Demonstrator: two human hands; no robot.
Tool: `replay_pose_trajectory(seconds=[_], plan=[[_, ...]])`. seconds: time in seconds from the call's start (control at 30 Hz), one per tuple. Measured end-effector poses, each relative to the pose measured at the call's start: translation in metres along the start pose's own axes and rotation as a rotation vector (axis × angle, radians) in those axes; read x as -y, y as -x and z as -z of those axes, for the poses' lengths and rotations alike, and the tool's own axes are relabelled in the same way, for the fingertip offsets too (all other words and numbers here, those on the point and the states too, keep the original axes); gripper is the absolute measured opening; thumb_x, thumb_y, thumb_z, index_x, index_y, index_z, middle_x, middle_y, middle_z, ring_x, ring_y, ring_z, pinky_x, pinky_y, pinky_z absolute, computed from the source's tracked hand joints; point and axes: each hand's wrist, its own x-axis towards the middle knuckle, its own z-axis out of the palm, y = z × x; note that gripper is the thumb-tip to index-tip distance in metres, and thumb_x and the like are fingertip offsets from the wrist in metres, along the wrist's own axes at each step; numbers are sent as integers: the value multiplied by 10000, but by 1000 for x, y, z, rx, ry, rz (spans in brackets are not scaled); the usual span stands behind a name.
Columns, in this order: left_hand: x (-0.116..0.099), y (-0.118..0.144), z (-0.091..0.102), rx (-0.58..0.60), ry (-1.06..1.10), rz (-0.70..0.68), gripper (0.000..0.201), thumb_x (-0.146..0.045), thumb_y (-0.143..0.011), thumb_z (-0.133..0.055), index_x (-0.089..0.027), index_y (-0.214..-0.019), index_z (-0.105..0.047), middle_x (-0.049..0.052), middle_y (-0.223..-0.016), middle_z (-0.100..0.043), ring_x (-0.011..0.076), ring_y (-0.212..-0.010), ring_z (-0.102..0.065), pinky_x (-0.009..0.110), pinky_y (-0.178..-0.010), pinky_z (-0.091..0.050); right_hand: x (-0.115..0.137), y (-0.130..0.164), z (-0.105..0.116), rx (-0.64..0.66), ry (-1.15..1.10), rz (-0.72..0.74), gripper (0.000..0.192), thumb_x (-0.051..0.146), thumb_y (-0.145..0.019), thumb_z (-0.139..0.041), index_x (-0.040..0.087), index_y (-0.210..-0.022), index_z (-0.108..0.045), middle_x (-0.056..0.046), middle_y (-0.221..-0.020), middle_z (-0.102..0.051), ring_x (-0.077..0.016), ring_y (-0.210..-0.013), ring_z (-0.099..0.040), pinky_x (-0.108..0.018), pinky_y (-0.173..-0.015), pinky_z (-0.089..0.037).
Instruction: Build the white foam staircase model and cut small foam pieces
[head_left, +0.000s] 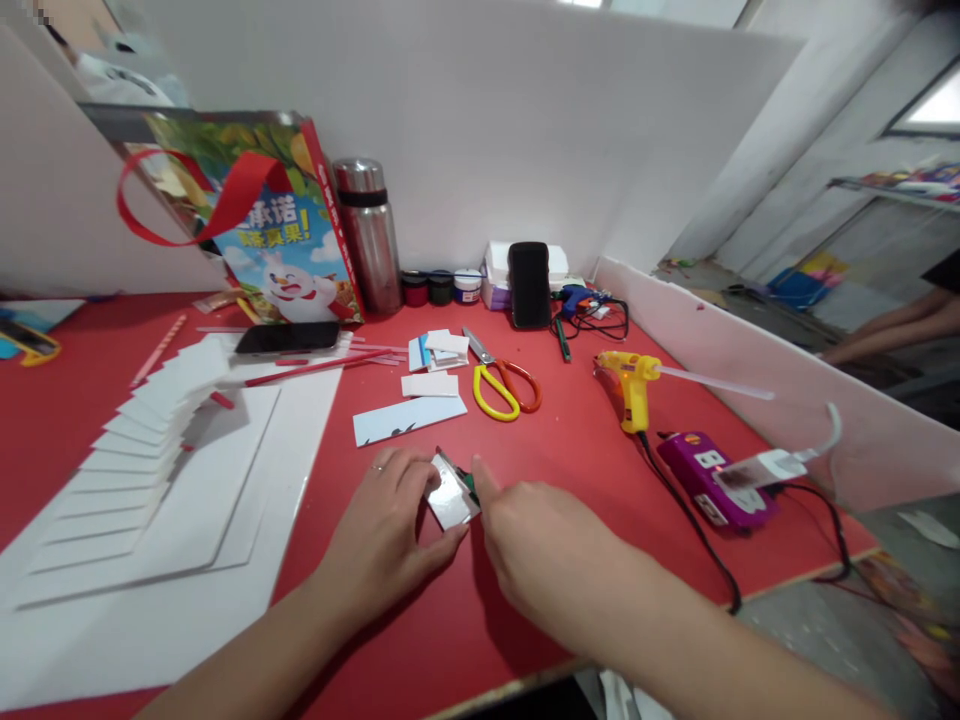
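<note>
Both hands on a small white foam piece (450, 497) near the front edge of the red table (570, 440). Left hand (382, 530) pinches it, thumb under, fingers curled over the top. Right hand (540, 550) touches its right edge, thumb tip out; grip unclear. Something green shows at that edge. Scissors (504, 384) at 1 o'clock from the piece, glue gun (634, 385) at 2, white strip (409, 417) at 11. Stepped foam stack (142, 450) well apart at 9.

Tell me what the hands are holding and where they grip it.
Both hands pinch a small white card on the red table: the left hand at its left edge, the right hand at its right edge.
</note>
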Motion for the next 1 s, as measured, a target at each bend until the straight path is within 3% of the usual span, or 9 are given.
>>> replay_pose_trajectory(seconds=[0.13, 0.33, 0.63, 0.8, 0.9, 1.0], plan=[[0, 0, 1, 9, -13, 4, 260, -303, -818, -700, -189, -986, -538, 108, -1026, -613, 293, -945, -541, 438, -794, -483, 1, 0, 5, -21, 67, 30, 755, 70, -813, -606, -49, -1515, -357, -155, -752, -736, -290, -729, -750, -296, -553, -479], [2, 0, 0, 28, -12, 7, 267, -354, -850, -687, -187, -989, -531, 114, -1031, -609, 302, -964, -536, 446, -810, -472, 1, 10, 4, 9, 40, -29, 667, 70, -837, -607, 17, -1481, -440, -153, -764, -739, -280, -721, -755, -275, -566, -486], [0, -1, 1, 46, -5, 36, 258, -398, -883, -653, -197, -977, -522, 97, -1000, -597, 295, -958, -525, 449, -825, -458, -2, 29, 3, 71, 21, -21, 785, 8, -732, -632, 22, -1483, -405, -146, -780, -753, -263, -733, -748, -263, -585, -457], [1, 1, 1, 37, -17, 34, 255, -384, -872, -661, -205, -975, -511, 99, -1014, -601, 294, -968, -529, 451, -828, -466, -9, 44, -8, 36, 18, -21, 767, 24, -746, -592, 50, -1492, -414, -159, -825, -766, -273, -722, -732, -282, -559, -408], [3, 2, 2, 34, 29, 21, 245, -338, -850, -682, -219, -963, -500, 99, -1066, -608, 298, -1015, -541, 452, -861, -470, -25, 60, -18, -49, -84, -44, 659, 78, -807, -543, 115, -1462, -479, -124, -795, -767, -267, -680, -714, -294, -549, -387], [7, -1, 7, 3, 116, 32, 282, -365, -838, -713, -228, -947, -492, 95, -1121, -611, 290, -1061, -549, 441, -897, -475, -41, 64, -30, -289, -324, -130, 415, 228, -948, -454, 167, -1343, -567, -103, -810, -759, -254, -696, -704, -295, -580, -405]])
